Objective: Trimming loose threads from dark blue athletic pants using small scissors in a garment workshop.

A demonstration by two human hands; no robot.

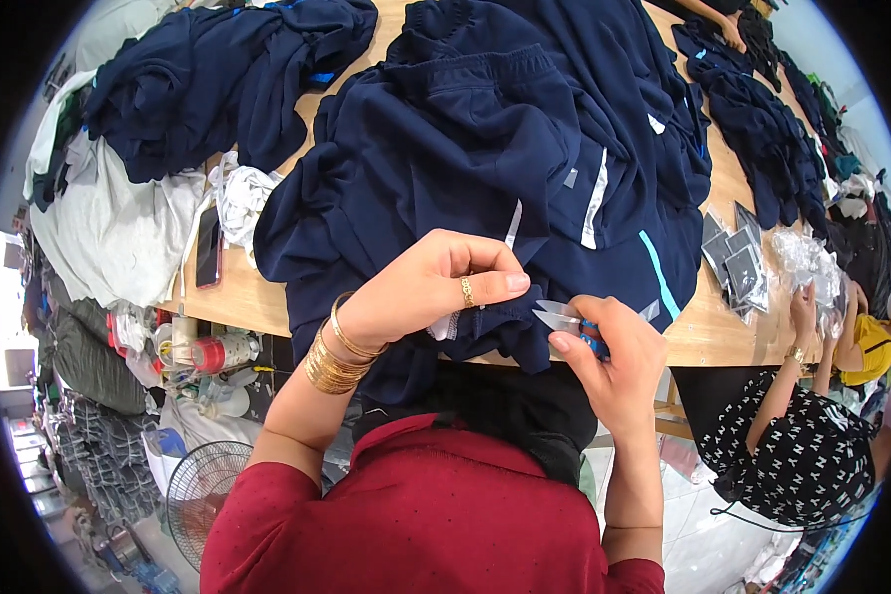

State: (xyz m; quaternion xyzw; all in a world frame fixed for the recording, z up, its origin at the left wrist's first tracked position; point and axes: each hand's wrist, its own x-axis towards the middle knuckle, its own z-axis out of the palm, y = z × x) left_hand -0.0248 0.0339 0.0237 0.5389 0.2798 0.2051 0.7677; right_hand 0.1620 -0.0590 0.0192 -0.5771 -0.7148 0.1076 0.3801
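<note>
Wooden tabletop (pixel 252 302) heaped with navy clothes (pixel 445 139), little snips (pixel 562 316) out at the near edge

Biggest risk imo: those parted blades aim straight at the left hand (pixel 431 282), so one slip could nick a fingertip, or the bunched navy cloth (pixel 510 337) right below if a fold rides up. Right hand (pixel 619 346) comes up from the lower right, fingers wrapped round the blue handles. Left one arches over the cloth, fingers curled in; can't tell if they're pinching anything.
</note>
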